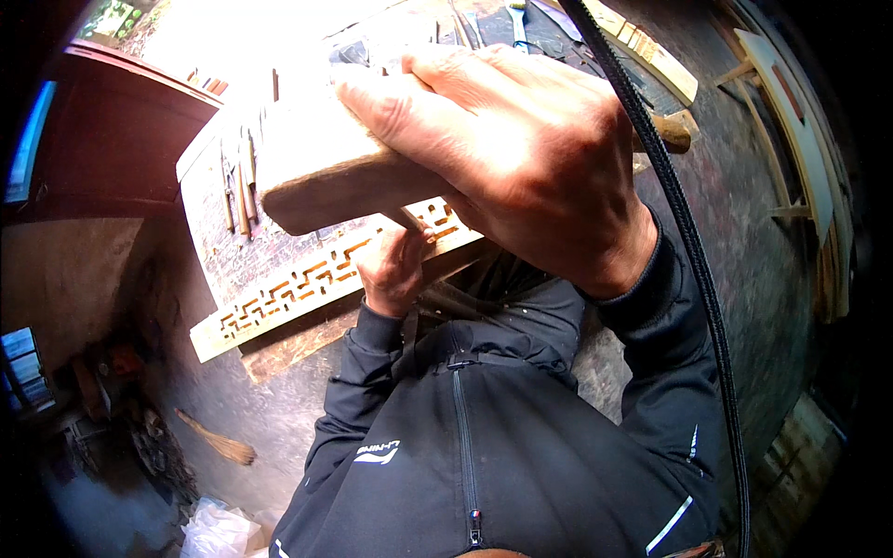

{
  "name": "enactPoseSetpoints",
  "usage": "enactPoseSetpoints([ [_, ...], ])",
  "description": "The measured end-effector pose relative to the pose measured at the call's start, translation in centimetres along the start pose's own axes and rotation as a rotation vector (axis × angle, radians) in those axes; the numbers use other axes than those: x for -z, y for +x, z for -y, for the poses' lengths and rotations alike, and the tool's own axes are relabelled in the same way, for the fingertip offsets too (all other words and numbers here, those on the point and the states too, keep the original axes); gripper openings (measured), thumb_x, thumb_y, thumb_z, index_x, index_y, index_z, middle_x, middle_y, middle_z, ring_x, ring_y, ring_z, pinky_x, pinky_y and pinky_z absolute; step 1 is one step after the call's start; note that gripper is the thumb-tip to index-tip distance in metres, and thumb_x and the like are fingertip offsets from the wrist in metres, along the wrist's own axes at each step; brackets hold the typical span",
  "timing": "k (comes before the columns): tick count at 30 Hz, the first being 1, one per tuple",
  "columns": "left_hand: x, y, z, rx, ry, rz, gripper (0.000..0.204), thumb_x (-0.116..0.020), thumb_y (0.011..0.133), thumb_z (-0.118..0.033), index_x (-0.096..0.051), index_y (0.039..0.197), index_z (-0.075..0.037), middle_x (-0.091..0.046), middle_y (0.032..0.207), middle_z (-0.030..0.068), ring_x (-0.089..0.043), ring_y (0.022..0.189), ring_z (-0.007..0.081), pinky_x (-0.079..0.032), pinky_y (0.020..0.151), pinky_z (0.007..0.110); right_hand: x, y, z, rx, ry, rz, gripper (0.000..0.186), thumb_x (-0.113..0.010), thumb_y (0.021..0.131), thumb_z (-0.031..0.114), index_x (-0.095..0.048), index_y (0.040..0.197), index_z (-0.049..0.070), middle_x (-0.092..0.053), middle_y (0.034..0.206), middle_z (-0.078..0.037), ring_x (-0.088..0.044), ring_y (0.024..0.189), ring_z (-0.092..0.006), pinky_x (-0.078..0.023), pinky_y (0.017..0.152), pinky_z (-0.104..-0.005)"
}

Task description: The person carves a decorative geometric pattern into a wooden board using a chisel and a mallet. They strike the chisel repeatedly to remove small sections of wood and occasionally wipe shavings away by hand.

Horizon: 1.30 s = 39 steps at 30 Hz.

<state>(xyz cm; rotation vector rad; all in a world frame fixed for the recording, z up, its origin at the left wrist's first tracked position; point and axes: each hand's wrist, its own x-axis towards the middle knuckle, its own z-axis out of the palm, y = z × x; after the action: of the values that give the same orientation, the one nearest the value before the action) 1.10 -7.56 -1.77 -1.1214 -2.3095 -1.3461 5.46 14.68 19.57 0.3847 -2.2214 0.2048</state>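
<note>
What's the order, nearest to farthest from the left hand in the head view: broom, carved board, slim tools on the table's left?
1. Carved board: right beside the left hand.
2. Slim tools: farther up and left, on the table.
3. Broom: lower left, on the floor.

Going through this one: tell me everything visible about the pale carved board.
The carved board is long, narrow and pale yellowish, apparently wood. Angular, maze-like openings run along its face, with darker brown sides. It lies slanted along the near side of the worktable, its left end by the table's left corner. The left hand is at its near edge, covering part of it; its far right stretch is hidden.
</note>
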Motion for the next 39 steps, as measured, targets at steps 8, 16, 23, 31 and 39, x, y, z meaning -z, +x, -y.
enactPoseSetpoints([
  [8, 0.0, 0.6, -0.1, -0.026, -0.011, 0.032, 0.014, -0.073, 0.097, 0.004, -0.073, 0.11, -0.001, -0.076, 0.088, 0.0164, -0.075, 0.074, 0.0312, -0.058, 0.069, 0.04, -2.8, 1.1, -3.1, 0.244, -0.141, -0.278, 0.052, -0.083, 0.08, 0.025, -0.079, 0.131, 0.014, -0.08, 0.109, -0.014, -0.08, 0.093, -0.0294, -0.064, 0.084, -0.0408],
  [16, 0.0, 0.6, -0.4, -0.074, 0.023, 0.008, 0.015, -0.074, 0.091, 0.001, -0.073, 0.106, -0.001, -0.075, 0.085, 0.0169, -0.074, 0.071, 0.0352, -0.057, 0.067, 0.042, -0.9, 1.1, -0.9, 0.144, -0.192, -0.178, 0.038, -0.077, 0.084, 0.03, -0.082, 0.121, 0.023, -0.079, 0.102, -0.006, -0.077, 0.084, -0.0192, -0.061, 0.073, -0.0314],
  [23, 0.0, 0.7, -0.3, -0.146, 0.103, 0.054, 0.01, -0.074, 0.089, -0.004, -0.074, 0.1, -0.002, -0.069, 0.076, 0.0156, -0.066, 0.063, 0.0383, -0.052, 0.061, 0.047, -0.2, 0.0, 0.5, 0.042, -0.16, -0.154, 0.041, -0.076, 0.083, 0.032, -0.082, 0.121, 0.019, -0.08, 0.1, -0.008, -0.078, 0.085, -0.0214, -0.062, 0.074, -0.0343],
  [31, -0.1, -0.6, 0.1, 0.117, -0.125, 0.005, 0.012, -0.077, 0.095, 0.003, -0.075, 0.106, -0.002, -0.077, 0.09, 0.0114, -0.074, 0.081, 0.0212, -0.058, 0.076, 0.036, 0.6, -1.7, -0.2, -0.07, -0.04, -0.01, 0.046, -0.08, 0.08, 0.019, -0.081, 0.126, 0.014, -0.08, 0.105, -0.015, -0.08, 0.092, -0.0288, -0.064, 0.08, -0.0389],
  [39, -2.3, 0.9, -0.8, 0.407, -0.58, -0.268, 0.037, -0.073, 0.104, 0.004, -0.056, 0.136, 0.003, -0.08, 0.115, 0.0181, -0.079, 0.107, 0.021, -0.059, 0.096, 0.03, 1.3, -3.9, -1.5, -0.225, 0.133, 0.071, 0.071, -0.084, 0.067, -0.007, -0.074, 0.136, 0.004, -0.077, 0.117, -0.024, -0.077, 0.108, -0.0402, -0.062, 0.096, -0.045],
])
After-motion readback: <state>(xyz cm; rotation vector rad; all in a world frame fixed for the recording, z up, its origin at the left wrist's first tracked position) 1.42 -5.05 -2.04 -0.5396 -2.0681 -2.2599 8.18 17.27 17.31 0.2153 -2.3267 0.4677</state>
